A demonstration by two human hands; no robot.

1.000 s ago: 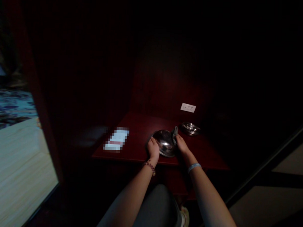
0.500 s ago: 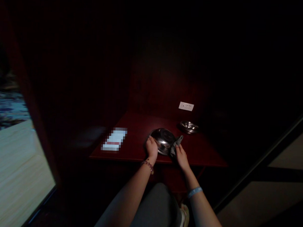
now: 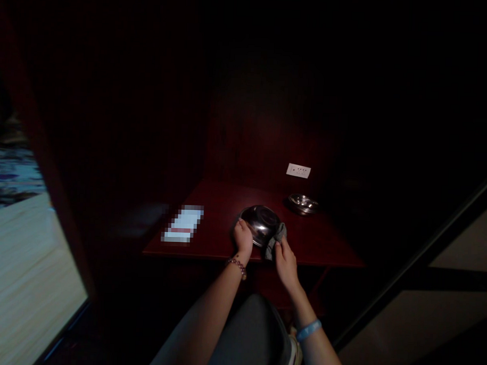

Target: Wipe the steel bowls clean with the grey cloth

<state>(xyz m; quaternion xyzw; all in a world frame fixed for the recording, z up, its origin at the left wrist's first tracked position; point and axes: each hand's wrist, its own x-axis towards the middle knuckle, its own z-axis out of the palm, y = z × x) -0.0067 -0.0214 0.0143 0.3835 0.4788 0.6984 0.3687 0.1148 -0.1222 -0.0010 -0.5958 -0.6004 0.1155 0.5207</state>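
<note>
A shiny metal bowl (image 3: 261,219), turned upside down with its base facing up, is over the dark red desk (image 3: 222,198) near its front edge. My left hand (image 3: 243,238) grips the bowl's left rim, fingers closed around it. On the bowl's right side, my right hand (image 3: 285,259) holds a grey cloth (image 3: 276,242) against the outer wall. The cloth covers part of the rim there, and some of my right fingers are hidden behind it.
More metal bowls or dishes (image 3: 302,203), seemingly stacked, stand at the back right of the desk. A white socket panel (image 3: 299,170) is on the back wall. At the left lies a blurred-out white item (image 3: 183,224). Dark panels enclose the desk on both sides.
My right hand has moved the cloth slightly left and toward me along the bowl's side. My left hand keeps its grip, and the bowl has hardly moved.
</note>
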